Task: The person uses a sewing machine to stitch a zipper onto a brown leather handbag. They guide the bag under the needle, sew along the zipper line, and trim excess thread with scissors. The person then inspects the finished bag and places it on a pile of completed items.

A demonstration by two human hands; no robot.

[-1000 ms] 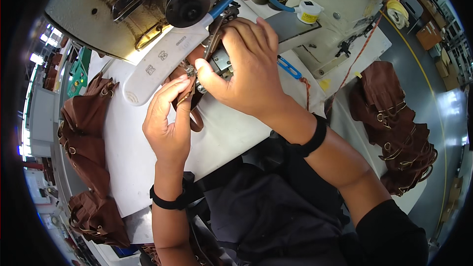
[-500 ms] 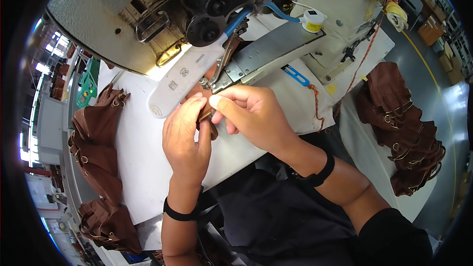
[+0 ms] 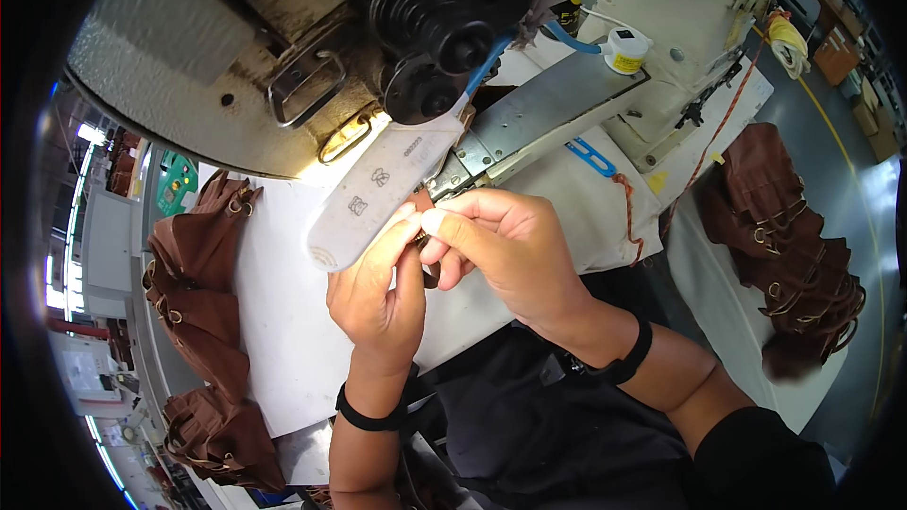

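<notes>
My left hand (image 3: 383,295) and my right hand (image 3: 515,250) meet at the front end of a sewing machine's narrow metal bed (image 3: 557,104). Between their fingertips they pinch a small brown leather piece (image 3: 421,198), which shows at the bed's tip, with a bit of dark, metallic edging by the fingers. Most of the piece is hidden by the fingers. A long whitish rounded guard (image 3: 364,203) slants just above the left hand's fingers and covers the needle area.
The large sewing machine head (image 3: 161,66) with black tension discs (image 3: 430,19) fills the upper left. Brown leather bags (image 3: 203,246) lie along the white table's left side; more brown bags (image 3: 765,217) are heaped at the right. A blue tool (image 3: 591,157) on an orange cord lies beyond the bed.
The view has shifted, so the machine and both hands appear lower and slightly farther right. Both hands keep their pinch on the leather piece, and its gold-coloured edging shows less.
</notes>
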